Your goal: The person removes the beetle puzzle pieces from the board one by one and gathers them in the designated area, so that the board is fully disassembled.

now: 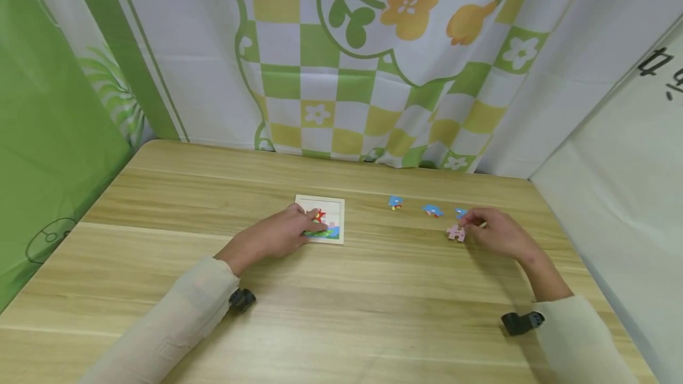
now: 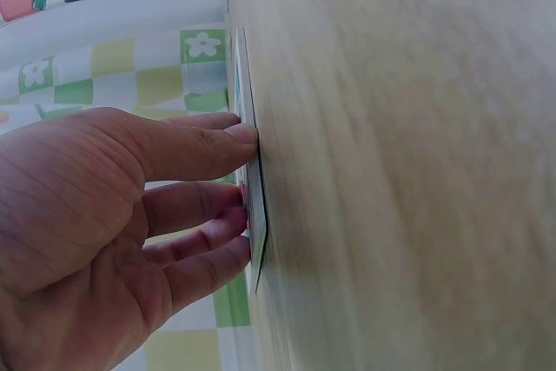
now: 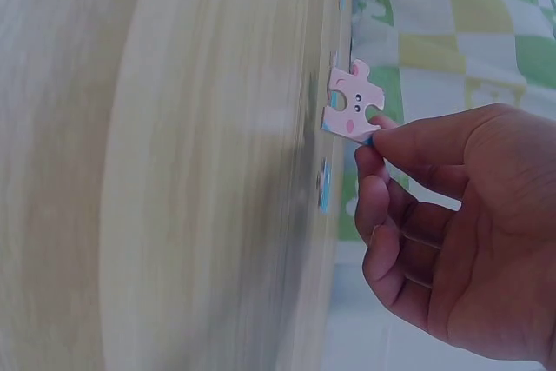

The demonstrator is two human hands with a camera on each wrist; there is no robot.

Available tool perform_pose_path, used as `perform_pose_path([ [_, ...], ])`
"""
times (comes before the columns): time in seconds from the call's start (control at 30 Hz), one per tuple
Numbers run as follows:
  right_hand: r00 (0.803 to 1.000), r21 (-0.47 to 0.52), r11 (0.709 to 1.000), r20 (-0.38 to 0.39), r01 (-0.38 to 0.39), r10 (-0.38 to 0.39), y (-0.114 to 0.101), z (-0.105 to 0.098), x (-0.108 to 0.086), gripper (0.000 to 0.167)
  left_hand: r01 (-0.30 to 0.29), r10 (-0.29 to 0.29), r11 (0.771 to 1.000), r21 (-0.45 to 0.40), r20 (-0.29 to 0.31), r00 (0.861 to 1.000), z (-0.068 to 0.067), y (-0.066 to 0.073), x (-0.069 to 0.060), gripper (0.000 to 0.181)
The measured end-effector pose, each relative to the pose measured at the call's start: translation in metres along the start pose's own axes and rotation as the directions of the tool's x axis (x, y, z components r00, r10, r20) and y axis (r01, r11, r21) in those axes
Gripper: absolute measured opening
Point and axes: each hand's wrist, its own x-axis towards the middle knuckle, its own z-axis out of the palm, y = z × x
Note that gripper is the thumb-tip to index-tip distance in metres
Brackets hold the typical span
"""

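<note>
In the head view my left hand (image 1: 283, 231) rests on the left part of a small square puzzle board (image 1: 341, 224) with a pale wooden frame. A red shape (image 1: 320, 216) and green and blue areas show on it beside the fingers. In the left wrist view the thumb and fingertips touch the board, seen edge-on. My right hand (image 1: 496, 233) pinches a pink puzzle piece (image 3: 352, 109) between thumb and index finger, above the table. It bears a small face with two dark eyes. The other right fingers are curled in.
Blue puzzle pieces lie on the wooden table (image 1: 373, 301): one piece (image 1: 395, 202) right of the board, another piece (image 1: 433, 211) farther right, and a third piece (image 1: 461, 213) partly behind the right hand. A checked curtain (image 1: 341, 88) hangs at the table's back edge.
</note>
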Motion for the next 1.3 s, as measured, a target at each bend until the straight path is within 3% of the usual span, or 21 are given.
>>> perform_pose_path([
  [0.5, 0.999, -0.071, 0.997, 0.02, -0.035, 0.036, 0.019, -0.003, 0.003, 0.013, -0.021, 0.021, 1.0, 0.006, -0.015, 1.0, 0.0, -0.001, 0.0, 0.045],
  [1.3, 0.995, -0.126, 0.991, 0.081, -0.051, 0.062, 0.019, 0.005, -0.002, 0.009, 0.0, 0.0, 1.0, -0.005, -0.002, 1.0, 0.0, -0.001, 0.001, 0.045],
])
